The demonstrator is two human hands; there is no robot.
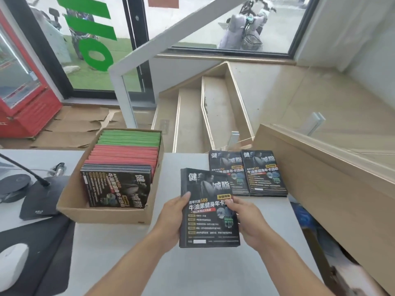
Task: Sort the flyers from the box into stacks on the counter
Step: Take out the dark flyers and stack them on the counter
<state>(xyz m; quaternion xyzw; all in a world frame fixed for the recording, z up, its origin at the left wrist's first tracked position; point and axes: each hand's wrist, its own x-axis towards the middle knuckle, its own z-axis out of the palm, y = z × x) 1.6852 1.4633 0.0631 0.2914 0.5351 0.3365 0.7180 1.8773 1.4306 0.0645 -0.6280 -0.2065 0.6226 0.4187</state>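
Black flyer bundle point(208, 212) up in both hands over the white counter point(136, 253)!
Left hand point(171, 218) grips its left edge, thumb on top; right hand point(249, 221) pinches the right edge. Two black stacks point(249, 173) lie just beyond; the cardboard box point(102, 210), left, holds black, red and green flyers point(126, 154).

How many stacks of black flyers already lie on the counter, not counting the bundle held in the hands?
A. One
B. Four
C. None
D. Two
D: two stacks of black flyers lie side by side on the counter beyond the held bundle, which the left hand and right hand grip by its sides; the other flyers sit in the box.
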